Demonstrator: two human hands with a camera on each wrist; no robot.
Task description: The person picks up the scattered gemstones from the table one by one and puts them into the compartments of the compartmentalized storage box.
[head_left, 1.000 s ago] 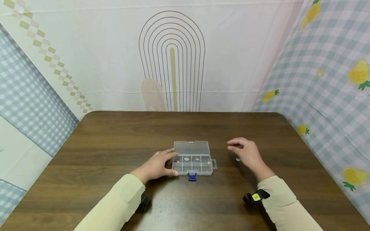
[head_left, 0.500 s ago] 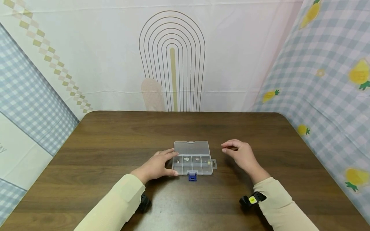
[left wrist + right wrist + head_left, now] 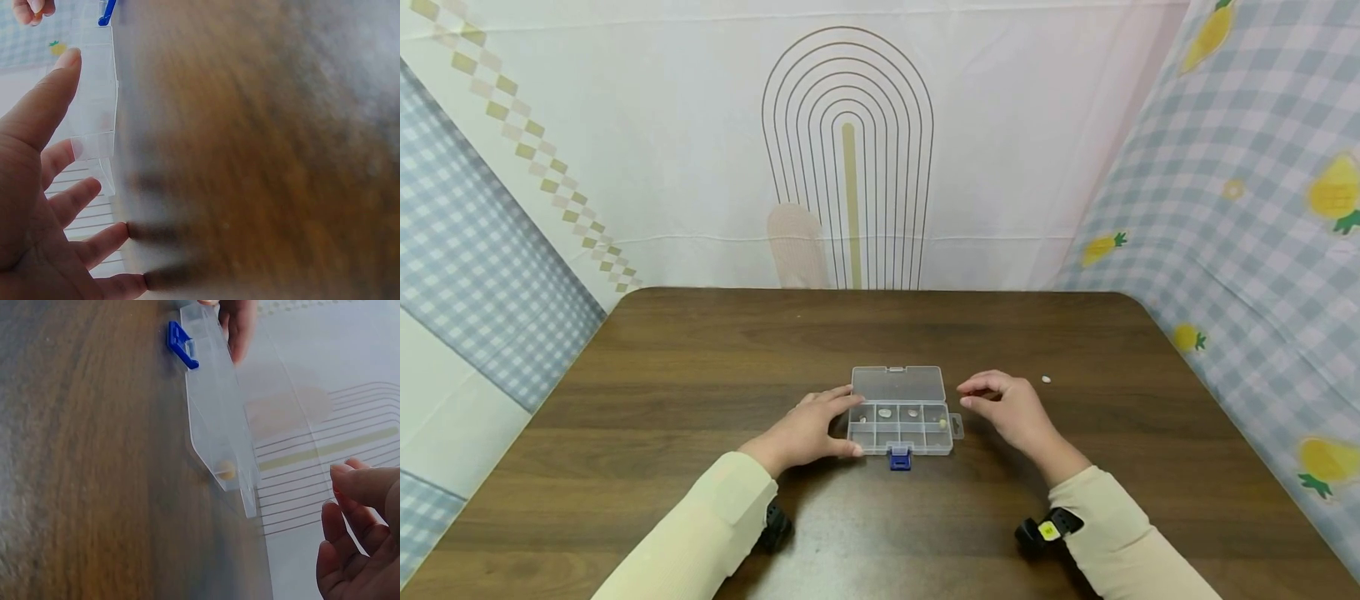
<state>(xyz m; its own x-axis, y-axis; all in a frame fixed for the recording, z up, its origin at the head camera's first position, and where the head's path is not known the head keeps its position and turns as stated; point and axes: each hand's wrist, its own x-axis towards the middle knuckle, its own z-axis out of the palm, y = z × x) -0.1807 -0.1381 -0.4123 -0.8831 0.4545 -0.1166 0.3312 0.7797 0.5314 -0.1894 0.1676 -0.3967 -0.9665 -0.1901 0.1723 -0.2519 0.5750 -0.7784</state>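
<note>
A clear plastic compartment box (image 3: pixel 912 439) with a blue latch (image 3: pixel 900 461) stands on the table, its lid (image 3: pixel 897 383) raised at the back. Small pale pieces lie in several of its rear compartments, and a yellowish bead (image 3: pixel 942 423) is in the right one. My left hand (image 3: pixel 808 425) holds the box's left end, thumb at the front corner and index finger at the back. Just right of the box, my right hand (image 3: pixel 1011 408) pinches a tiny reddish-orange piece (image 3: pixel 39 14), mostly hidden by the fingertips.
A small white piece (image 3: pixel 1046 379) lies on the brown wooden table (image 3: pixel 737 350), behind and right of my right hand. The box's hanging tab (image 3: pixel 957 426) sticks out on its right. Patterned curtains (image 3: pixel 1037 150) enclose the table at the back and sides.
My right hand has moved left, closer to the box, with the reddish piece between its fingertips. The white piece behind it now shows. My left hand and the box stay put.
</note>
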